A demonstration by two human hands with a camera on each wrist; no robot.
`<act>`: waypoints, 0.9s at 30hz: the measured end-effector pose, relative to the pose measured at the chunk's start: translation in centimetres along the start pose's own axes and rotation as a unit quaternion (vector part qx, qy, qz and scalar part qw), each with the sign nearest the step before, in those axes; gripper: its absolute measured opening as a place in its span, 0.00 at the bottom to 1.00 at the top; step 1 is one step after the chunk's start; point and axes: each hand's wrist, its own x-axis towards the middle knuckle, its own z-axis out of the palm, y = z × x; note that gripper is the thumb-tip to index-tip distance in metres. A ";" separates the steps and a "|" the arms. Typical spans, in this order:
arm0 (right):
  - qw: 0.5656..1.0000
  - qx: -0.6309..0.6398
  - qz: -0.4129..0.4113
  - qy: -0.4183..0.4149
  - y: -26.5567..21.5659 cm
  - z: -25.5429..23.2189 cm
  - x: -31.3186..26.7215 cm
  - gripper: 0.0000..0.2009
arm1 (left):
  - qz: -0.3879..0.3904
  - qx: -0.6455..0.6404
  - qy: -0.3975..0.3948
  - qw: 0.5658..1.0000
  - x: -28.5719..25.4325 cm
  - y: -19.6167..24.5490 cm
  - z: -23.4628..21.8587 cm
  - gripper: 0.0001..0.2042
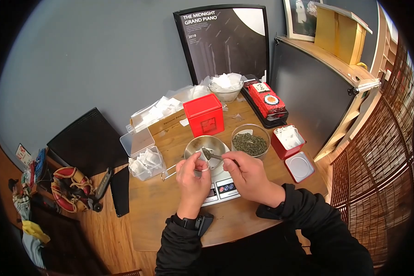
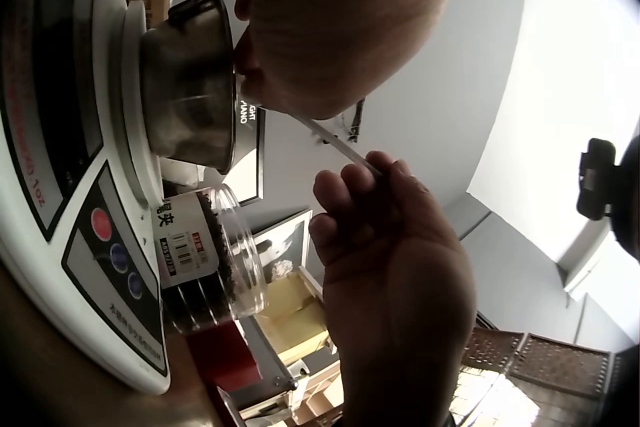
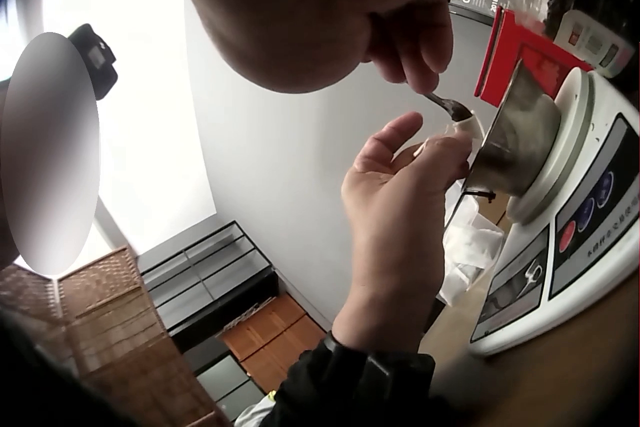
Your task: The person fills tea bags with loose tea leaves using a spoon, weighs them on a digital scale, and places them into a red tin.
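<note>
My left hand [image 1: 193, 180] pinches a small white tea bag [image 3: 467, 129] above a metal bowl [image 2: 188, 97] with a wire handle. The fingers hide most of the bag. In my right hand [image 1: 250, 178], thumb and fingers grip the handle of a small spoon [image 3: 452, 107]. Dark dried leaves lie at the spoon's tip, which reaches to the bag's mouth. The bowl sits on a white kitchen scale [image 1: 230, 195]. Right of the bowl stands a clear jar [image 2: 186, 242], filled partway with dried green leaves.
A red tin [image 1: 207, 119] stands behind the bowl. White bags fill a plastic box [image 1: 157, 172] at left, a cardboard box [image 1: 172, 120] and a glass bowl [image 1: 226, 95] at the back. At right are an opened red tin [image 1: 285, 149] and a red package [image 1: 267, 103] on a black tray.
</note>
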 end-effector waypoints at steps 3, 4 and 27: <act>1.000 0.003 0.010 -0.003 0.0 -0.1 0.2 0.07 | 0.002 -0.003 0.006 1.000 0.1 0.1 0.0 0.19; 1.000 0.005 0.014 -0.005 0.0 -0.1 0.2 0.06 | 0.003 -0.003 0.006 1.000 0.1 0.1 0.0 0.19; 0.994 -0.072 -0.071 -0.028 -0.9 -0.2 1.1 0.07 | 0.013 -0.009 0.028 0.999 0.0 0.0 0.3 0.19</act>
